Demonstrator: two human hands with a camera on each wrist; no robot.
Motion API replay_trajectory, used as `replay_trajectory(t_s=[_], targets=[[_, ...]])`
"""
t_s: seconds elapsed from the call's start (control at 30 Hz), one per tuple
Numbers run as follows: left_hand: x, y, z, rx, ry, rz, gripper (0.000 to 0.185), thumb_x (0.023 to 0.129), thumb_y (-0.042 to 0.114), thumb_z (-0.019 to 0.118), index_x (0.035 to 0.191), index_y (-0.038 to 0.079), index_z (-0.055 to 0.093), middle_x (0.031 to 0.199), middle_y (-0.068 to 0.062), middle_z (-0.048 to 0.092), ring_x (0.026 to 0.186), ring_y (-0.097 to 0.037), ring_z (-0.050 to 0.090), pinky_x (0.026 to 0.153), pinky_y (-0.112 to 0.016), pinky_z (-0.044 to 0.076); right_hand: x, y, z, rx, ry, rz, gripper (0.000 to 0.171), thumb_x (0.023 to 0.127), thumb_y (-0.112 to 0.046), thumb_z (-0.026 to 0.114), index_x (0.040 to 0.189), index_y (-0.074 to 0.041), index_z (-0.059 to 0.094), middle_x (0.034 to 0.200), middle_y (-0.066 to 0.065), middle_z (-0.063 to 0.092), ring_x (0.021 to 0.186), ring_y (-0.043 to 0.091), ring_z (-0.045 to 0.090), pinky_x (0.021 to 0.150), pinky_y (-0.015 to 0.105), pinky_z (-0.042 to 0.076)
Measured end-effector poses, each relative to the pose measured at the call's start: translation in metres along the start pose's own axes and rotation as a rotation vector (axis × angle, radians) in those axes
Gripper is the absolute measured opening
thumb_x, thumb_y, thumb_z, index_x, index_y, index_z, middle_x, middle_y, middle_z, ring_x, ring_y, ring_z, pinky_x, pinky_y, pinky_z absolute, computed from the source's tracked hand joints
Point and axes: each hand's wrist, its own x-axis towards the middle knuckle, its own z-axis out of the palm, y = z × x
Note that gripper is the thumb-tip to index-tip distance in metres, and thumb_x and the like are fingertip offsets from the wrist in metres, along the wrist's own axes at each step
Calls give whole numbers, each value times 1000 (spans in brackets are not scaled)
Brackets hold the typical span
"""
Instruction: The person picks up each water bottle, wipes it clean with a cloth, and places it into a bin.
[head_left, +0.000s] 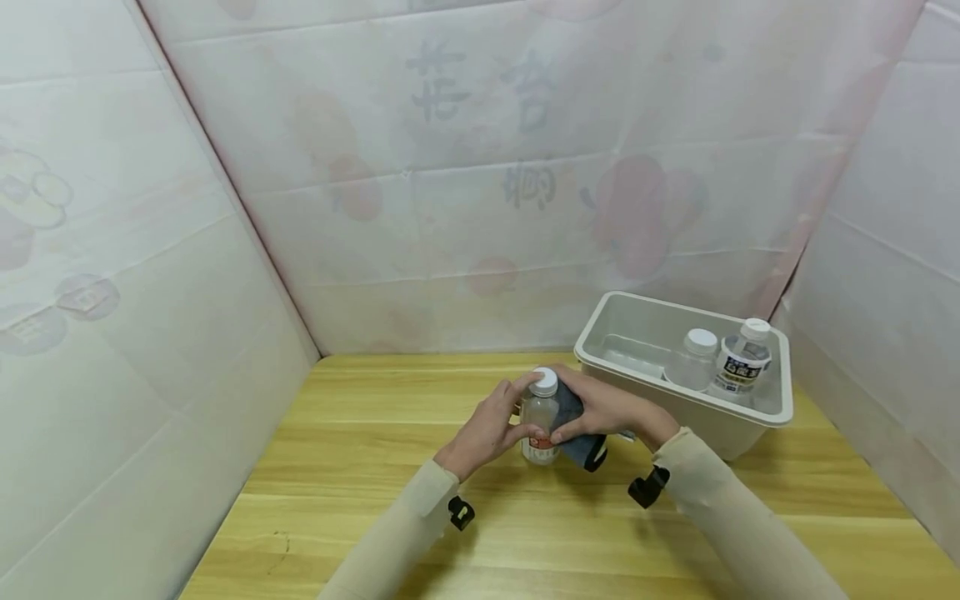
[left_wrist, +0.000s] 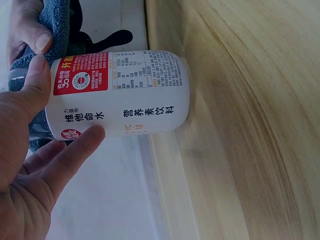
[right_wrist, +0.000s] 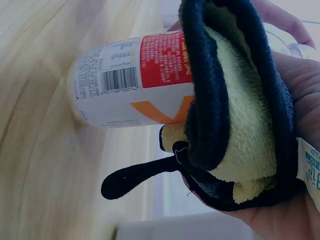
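The left hand [head_left: 487, 429] grips the labelled drink bottle [head_left: 540, 417] upright on the wooden table [head_left: 360, 467], thumb and fingers curled round it. The right hand [head_left: 607, 410] clasps a folded dark cloth [head_left: 573, 425] against its right side. Wiping goes best with the bottle held firm and the cloth pressed flat.

Your left hand [head_left: 487, 429] grips a small clear bottle [head_left: 540, 425] with a white cap, upright on the wooden table [head_left: 360, 467]. Your right hand [head_left: 607, 408] presses a dark cloth [head_left: 573, 425] against the bottle's right side. Just right: a white bin [head_left: 660, 392] holding two capped bottles [head_left: 720, 360].
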Motion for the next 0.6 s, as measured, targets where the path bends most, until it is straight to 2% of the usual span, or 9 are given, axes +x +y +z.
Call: replay_trajectory(t_s=[0.13,0.23,0.43,0.6], targets=[[0,1,-1,-1,-6,-6,85,92,31,71,158,27,17,108,-12,52,96,-24,64,81,-30,58,-1,6,5,29,-12,21,96,80,-42,86,155,-17,31,140,9,55,116,23,60,95,41,51],[0,2,1,6,7,6,85,92,30,71,157,27,17,109,-11,53,96,-23,63,81,-30,58,-3,14,12,44,-19,10,98,80,-43,86,157,-19,29,141,5,56,119,22,60,99,41,50],[-1,1,2,7,32,25,86,91,29,72,157,26,17,106,-11,53,94,-21,63,79,-31,59,-3,22,21,77,-9,-7,99,80,-41,86,158,-22,27,150,7,51,131,28,56,109,54,43],[1,0,2,27,25,11,85,91,31,72,157,27,18,105,-10,52,93,-22,63,80,-27,57,-2,24,23,102,-11,8,102,80,-38,87,160,-23,24,151,8,50,135,29,53,112,57,39]])
